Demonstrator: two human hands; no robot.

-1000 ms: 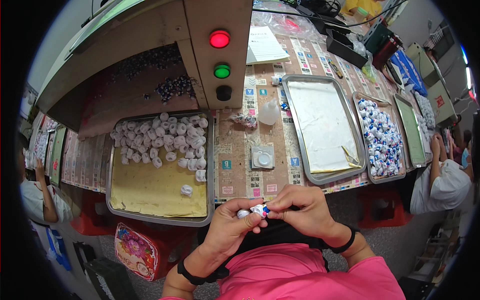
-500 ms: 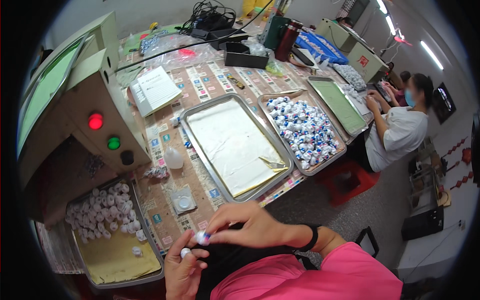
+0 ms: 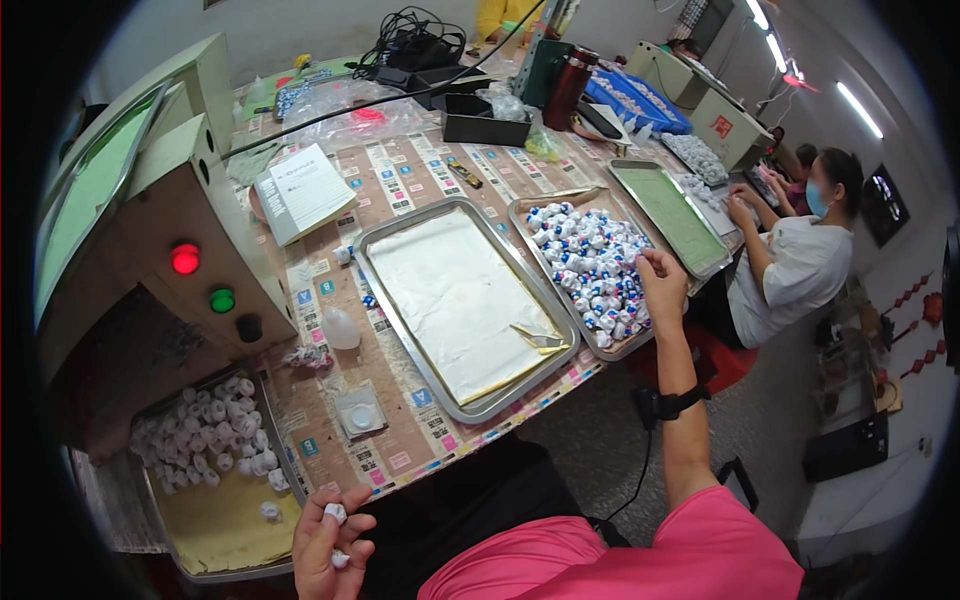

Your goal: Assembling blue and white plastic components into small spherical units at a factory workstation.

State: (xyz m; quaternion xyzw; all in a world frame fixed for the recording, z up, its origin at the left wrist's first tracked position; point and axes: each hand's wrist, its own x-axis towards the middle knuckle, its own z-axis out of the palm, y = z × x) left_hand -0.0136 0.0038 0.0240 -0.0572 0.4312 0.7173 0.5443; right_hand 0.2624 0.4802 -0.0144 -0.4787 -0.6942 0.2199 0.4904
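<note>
My left hand (image 3: 325,540) is low in the picture, its fingers curled around two small white rounded pieces (image 3: 335,513). One sits between thumb and fingertips, the other lower against the fingers. My right hand (image 3: 663,285) reaches to the right side of a metal tray (image 3: 618,353) heaped with small white pieces with blue and pink markings (image 3: 590,260). Its thumb and fingers are pinched together above the heap. Whether a piece is between those fingertips cannot be made out against the pile. A black band (image 3: 672,403) with a cable circles my right wrist.
A paper-lined tray (image 3: 455,412) holds tweezers (image 3: 538,338). At left, a machine (image 3: 215,235) with red and green lights stands over a tray of plain white pieces (image 3: 215,430). A white bottle (image 3: 341,328) and booklet (image 3: 303,193) lie between. A masked co-worker (image 3: 795,250) sits at right.
My right hand has left my left hand, carrying a white and blue piece, and swung right to the heaped tray. My left hand has shifted lower and left and now shows two white pieces.
</note>
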